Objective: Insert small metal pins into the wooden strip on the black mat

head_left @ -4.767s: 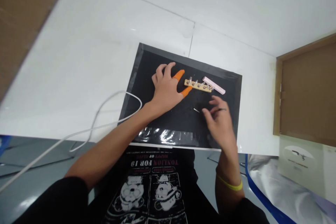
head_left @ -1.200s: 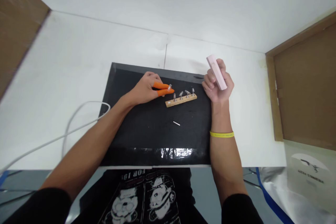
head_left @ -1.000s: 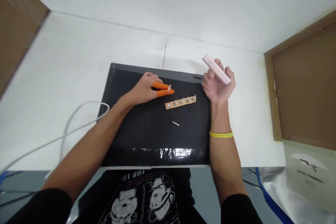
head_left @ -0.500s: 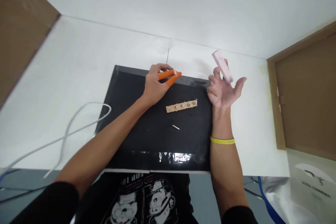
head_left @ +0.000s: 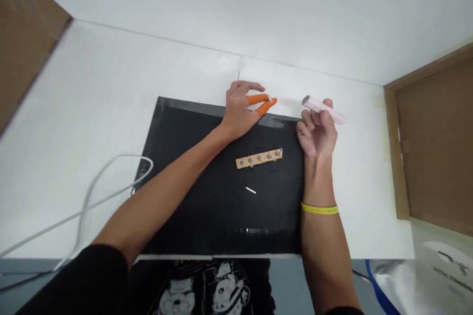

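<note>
My left hand (head_left: pixel 242 108) is above the far edge of the black mat (head_left: pixel 207 216), with orange finger cots on its thumb and index finger. Their tips are pinched together at a tiny whitish, clear-looking piece, too small to name. My right hand (head_left: pixel 318 130), palm up at the mat's far right corner, grips a pale pink stick-shaped thing (head_left: pixel 327 110) between thumb and fingers; its dark end points left. Below my left hand lies a tan strip (head_left: pixel 254 160) bearing several round metal bits and clear pieces. Nearer to me on the mat rests a short thin metal pin (head_left: pixel 251 190).
A white cable (head_left: pixel 84 206) loops over the left side of the white table (head_left: pixel 92 88). Brown boards stand at the left (head_left: pixel 29 34) and right (head_left: pixel 436 142). A white bag (head_left: pixel 391 275) with a blue edge is below the table at the right.
My left hand has moved right, still pinching, nearer to my right hand. In my right hand the pink stick has turned from steep to nearly level, and the thumb has closed onto it.
</note>
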{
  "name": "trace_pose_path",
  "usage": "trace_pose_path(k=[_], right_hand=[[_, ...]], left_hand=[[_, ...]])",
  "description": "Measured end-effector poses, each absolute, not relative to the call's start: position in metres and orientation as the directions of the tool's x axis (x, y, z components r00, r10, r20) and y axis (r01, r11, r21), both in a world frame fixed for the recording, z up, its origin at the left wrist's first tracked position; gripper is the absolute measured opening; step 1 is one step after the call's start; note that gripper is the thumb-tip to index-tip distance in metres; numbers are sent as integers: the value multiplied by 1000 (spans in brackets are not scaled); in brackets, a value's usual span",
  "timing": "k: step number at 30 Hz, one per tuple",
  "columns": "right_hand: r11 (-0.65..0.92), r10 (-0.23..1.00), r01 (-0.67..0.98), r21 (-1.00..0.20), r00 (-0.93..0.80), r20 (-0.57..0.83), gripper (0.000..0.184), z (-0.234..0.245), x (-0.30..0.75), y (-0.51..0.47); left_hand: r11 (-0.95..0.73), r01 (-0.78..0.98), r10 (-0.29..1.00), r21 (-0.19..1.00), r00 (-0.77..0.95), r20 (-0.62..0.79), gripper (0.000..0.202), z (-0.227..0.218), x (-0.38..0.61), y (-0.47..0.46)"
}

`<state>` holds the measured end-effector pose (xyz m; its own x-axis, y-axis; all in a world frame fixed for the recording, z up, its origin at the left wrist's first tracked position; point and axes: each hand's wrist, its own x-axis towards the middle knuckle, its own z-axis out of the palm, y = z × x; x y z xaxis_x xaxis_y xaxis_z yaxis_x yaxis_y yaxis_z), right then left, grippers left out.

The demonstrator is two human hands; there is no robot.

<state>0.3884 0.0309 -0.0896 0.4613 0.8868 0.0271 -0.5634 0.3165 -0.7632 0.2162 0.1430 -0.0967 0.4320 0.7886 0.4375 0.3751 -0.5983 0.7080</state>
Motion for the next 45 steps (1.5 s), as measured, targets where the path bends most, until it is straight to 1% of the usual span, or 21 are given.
trace_pose_path(k=[4,7,9,12,16,20,24,29,34,45], right_hand=[[292,887,-574,-765,461,-7,26,-86,386,30],[242,906,-554,-796,423,-19,23,-86,386,30],[222,904,-519,-826,427,-26,21,-86,387,31],[188,888,-456,-870,457,-47,28,-85,390,39],[149,894,-413,-899,445,-56,38,-78,392,60],[173,889,-420,-891,457,-43,41,-84,382,77],[137,921,-438,-888,385,-48,42,-95,372,81],[116,940,-447,-887,339,-48,39,-95,369,77],[149,918,-439,-886,395,-41,41,-92,370,75],[245,868,-355,-902,495,40,38,-89,370,72]], left_hand=[[-574,354,797,738,447,406,9,-96,216,146],[-541,341,818,769,427,386,10,-94,214,144],[-525,331,830,784,402,387,10,-93,214,143],[-497,325,854,805,348,386,8,-95,215,143],[-483,283,864,828,304,400,12,-101,218,144],[-507,271,855,818,278,438,10,-105,218,145],[-516,286,852,808,267,450,9,-106,218,145],[-519,305,852,798,253,458,12,-107,218,145],[-542,326,839,774,258,479,12,-111,219,147],[-561,327,827,760,270,494,10,-108,217,147]])
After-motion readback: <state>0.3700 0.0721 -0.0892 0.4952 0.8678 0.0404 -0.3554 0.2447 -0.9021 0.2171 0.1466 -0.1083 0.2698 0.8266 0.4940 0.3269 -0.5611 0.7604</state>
